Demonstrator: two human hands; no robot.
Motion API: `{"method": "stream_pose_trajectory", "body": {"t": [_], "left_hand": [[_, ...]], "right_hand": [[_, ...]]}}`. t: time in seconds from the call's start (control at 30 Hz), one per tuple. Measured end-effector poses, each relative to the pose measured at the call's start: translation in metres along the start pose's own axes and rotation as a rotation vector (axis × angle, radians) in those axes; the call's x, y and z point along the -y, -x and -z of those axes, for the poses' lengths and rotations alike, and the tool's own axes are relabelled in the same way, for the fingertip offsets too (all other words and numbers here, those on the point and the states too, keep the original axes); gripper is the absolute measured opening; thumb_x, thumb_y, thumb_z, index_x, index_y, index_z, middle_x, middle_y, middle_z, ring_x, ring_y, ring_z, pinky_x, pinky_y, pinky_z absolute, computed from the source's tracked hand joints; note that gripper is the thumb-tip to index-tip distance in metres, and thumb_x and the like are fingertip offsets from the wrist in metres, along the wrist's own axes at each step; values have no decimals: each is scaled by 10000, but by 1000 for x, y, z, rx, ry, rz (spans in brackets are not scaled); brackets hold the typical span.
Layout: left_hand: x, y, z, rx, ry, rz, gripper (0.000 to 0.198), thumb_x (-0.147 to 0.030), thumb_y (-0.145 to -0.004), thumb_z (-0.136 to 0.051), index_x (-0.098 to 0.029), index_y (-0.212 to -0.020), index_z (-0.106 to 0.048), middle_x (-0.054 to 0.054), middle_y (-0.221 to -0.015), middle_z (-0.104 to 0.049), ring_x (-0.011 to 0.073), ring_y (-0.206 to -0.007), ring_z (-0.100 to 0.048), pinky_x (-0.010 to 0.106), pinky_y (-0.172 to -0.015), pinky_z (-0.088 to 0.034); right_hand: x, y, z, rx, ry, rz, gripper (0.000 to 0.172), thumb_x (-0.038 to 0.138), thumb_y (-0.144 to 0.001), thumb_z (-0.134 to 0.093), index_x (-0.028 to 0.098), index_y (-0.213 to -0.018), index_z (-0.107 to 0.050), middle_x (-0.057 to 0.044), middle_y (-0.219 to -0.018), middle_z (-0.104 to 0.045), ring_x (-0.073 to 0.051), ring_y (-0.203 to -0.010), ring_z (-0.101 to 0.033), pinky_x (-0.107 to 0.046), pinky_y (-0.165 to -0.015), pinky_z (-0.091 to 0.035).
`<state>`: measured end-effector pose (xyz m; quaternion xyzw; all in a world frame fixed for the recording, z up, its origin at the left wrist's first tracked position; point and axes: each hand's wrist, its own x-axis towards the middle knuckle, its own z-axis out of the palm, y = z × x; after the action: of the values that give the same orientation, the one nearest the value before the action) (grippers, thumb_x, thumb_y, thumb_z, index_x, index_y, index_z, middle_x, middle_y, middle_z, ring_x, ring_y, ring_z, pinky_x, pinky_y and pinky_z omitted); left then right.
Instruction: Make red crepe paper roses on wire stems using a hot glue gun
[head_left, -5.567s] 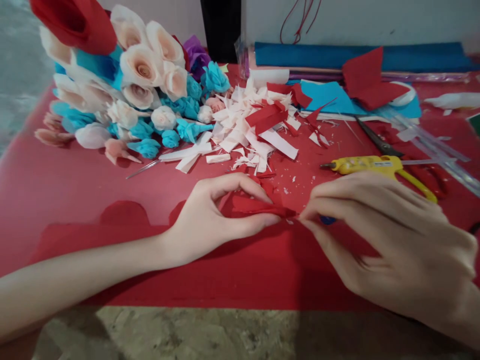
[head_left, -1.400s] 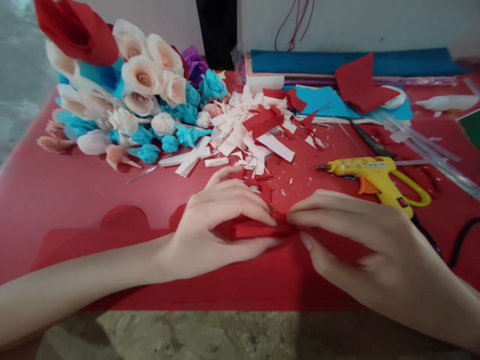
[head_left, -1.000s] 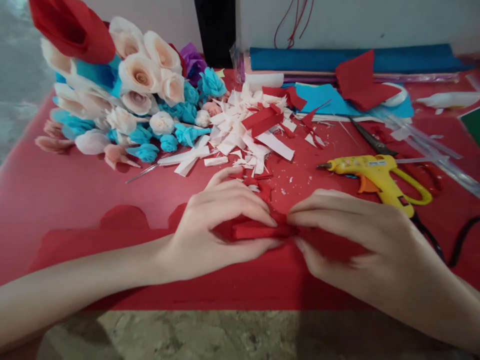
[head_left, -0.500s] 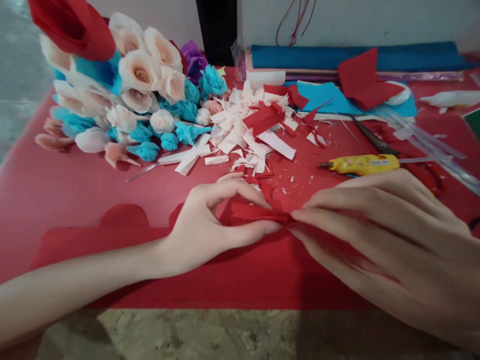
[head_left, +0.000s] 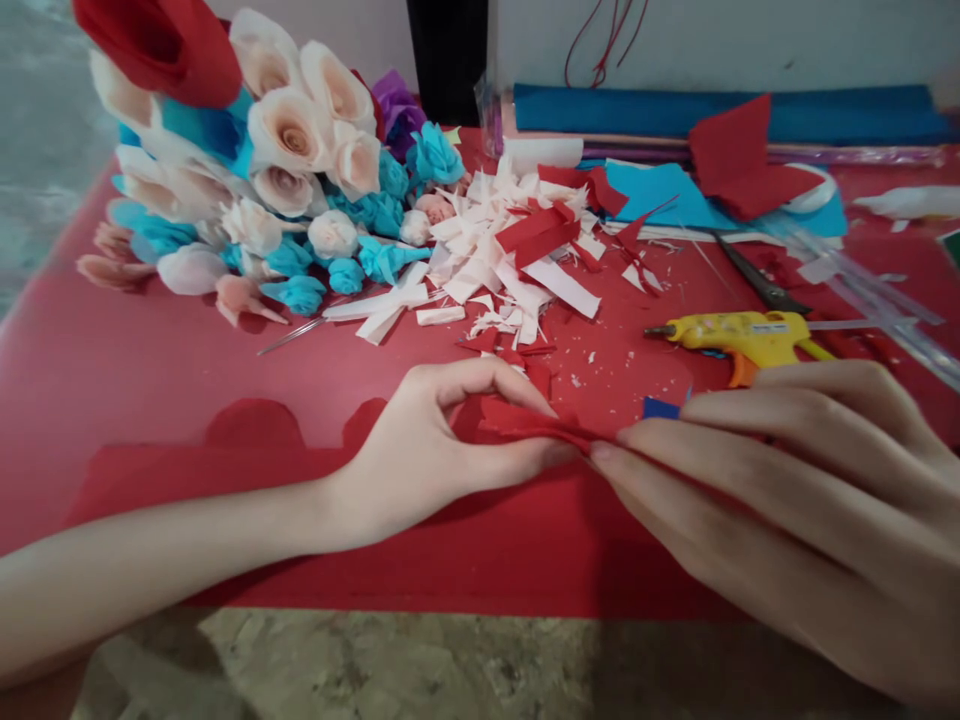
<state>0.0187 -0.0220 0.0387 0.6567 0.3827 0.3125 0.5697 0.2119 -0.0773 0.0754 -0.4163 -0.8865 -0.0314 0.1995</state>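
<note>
Between my two hands is a small piece of red crepe paper (head_left: 525, 420), its right end drawn to a narrow tip. My left hand (head_left: 442, 440) pinches the paper from the left, thumb below and index finger above. The fingertips of my right hand (head_left: 757, 480) are closed on the narrow end at the right. Beneath the hands lies a larger red sheet (head_left: 247, 500) along the table's front edge. Rounded red paper pieces (head_left: 253, 424) rest behind it, left of my left hand.
Crepe-paper roses (head_left: 289, 140) crowd the back left. Pale paper scraps (head_left: 480, 240) lie mid-table. A yellow glue gun (head_left: 739, 335) sits behind my right hand, near scissors (head_left: 761, 275) and clear glue sticks (head_left: 870, 290). A blue roll (head_left: 720, 112) lies along the wall.
My right hand has shifted slightly down and right, uncovering the glue gun's orange trigger and a dark blue scrap. Both hands still pinch the red paper. The view has shifted slightly.
</note>
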Motion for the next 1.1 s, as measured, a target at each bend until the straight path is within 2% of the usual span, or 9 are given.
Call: {"method": "stream_pose_trajectory", "body": {"t": [0.1, 0.2, 0.37, 0.5, 0.7, 0.9, 1.0, 1.1], "left_hand": [[1, 0, 0, -18, 18, 36, 106, -171, -642, -710, -177, -701, -622, -96, -718, -677, 4, -683, -609, 23, -679, -466], [1, -1, 1, -42, 9, 63, 116, -198, -641, -713, -174, -695, -614, -91, -699, -670, 8, -667, -603, 29, -660, -466], [1, -2, 1, -45, -33, 64, 138, -238, -641, -714, -170, -694, -606, -75, -692, -663, 28, -658, -595, 63, -642, -477], [2, -2, 1, -24, -19, 52, 120, -221, -654, -705, -172, -701, -605, -74, -710, -668, 28, -671, -599, 68, -656, -476], [5, -3, 0, -13, 6, 70, 131, -228, -644, -714, -170, -699, -610, -61, -718, -673, 40, -675, -603, 82, -658, -482], [6, -4, -1, 4, 41, 70, 102, -208, -654, -704, -175, -705, -622, -47, -743, -686, 69, -698, -625, 134, -676, -503], [7, -4, -2, 18, 44, 90, 97, -208, -664, -696, -168, -711, -621, -30, -761, -692, 89, -718, -635, 165, -684, -511], [8, -5, -2, 23, 65, 101, 105, -205, -665, -695, -160, -715, -615, -18, -768, -695, 99, -723, -641, 177, -684, -515]], "right_hand": [[-4, -2, -3, -28, -36, 85, 44, 164, -767, -589, 189, -795, -611, 37, -869, -655, -131, -750, -555, -328, -696, -385], [-5, -8, -6, -104, -26, 17, 74, 142, -686, -656, 172, -691, -588, 33, -722, -651, -111, -624, -547, -307, -622, -392], [-4, -14, -10, -80, -6, -65, 39, 131, -753, -568, 155, -744, -597, 1, -725, -649, -135, -645, -560, -310, -609, -403], [-4, -9, -15, -96, 22, -28, 47, 147, -775, -569, 141, -794, -611, -5, -737, -648, -136, -657, -558, -320, -636, -402], [-3, -6, -19, -99, 79, 1, 18, 134, -732, -627, 124, -748, -625, -14, -737, -653, -130, -658, -560, -315, -641, -406], [1, -11, -13, -151, 136, 80, 36, 120, -681, -668, 128, -665, -637, -32, -696, -670, -146, -603, -573, -315, -552, -400], [0, -9, -13, -149, 158, 156, 12, 123, -701, -642, 115, -699, -651, -65, -728, -675, -178, -642, -588, -336, -543, -402], [-1, -6, -16, -130, 150, 161, 40, 109, -683, -652, 102, -721, -645, -81, -745, -674, -193, -657, -585, -358, -555, -398]]}}
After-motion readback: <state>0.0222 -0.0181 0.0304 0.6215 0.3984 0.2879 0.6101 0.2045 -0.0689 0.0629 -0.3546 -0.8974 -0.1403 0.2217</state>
